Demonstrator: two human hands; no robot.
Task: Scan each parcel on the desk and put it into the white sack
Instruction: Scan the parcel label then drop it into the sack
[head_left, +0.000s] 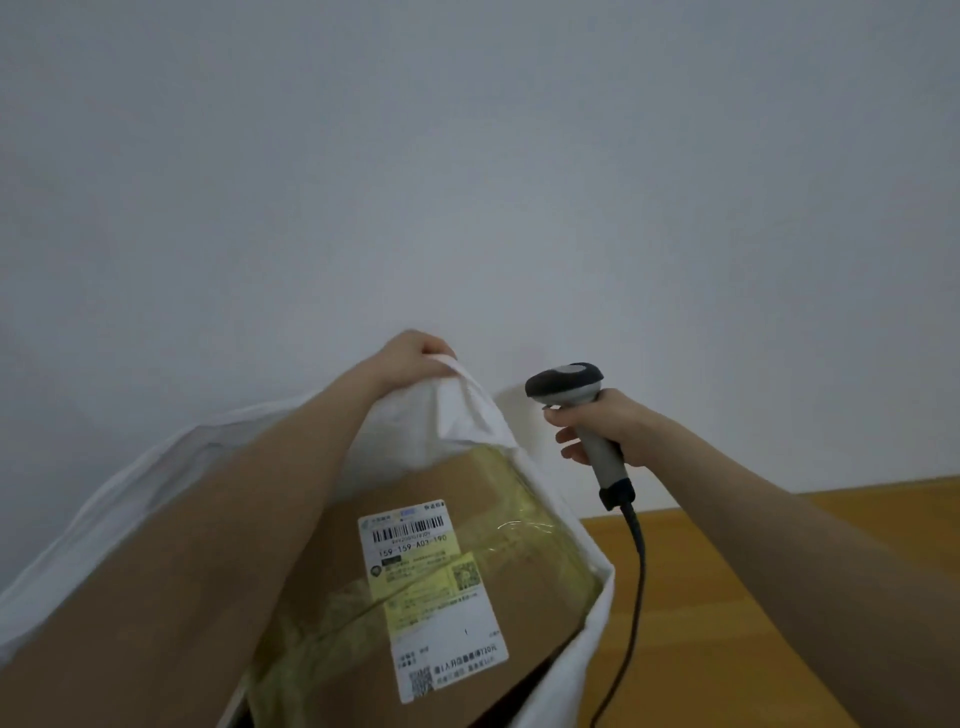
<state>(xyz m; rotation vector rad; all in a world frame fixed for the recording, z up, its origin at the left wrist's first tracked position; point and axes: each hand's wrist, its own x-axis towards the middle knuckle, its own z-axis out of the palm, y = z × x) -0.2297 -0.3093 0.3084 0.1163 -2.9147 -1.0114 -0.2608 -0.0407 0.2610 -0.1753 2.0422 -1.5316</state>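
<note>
While the left hand (415, 353) grips the white sack (470, 410) and the right hand (610, 423) grips the scanner (566, 384), keep it stretched wide.

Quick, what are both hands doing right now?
Left hand: grips the rim of the white fabric sack.
Right hand: grips the grey handheld barcode scanner.

Parcel (415, 587) inside sack (571, 649), scanner (582, 415) right.
</note>
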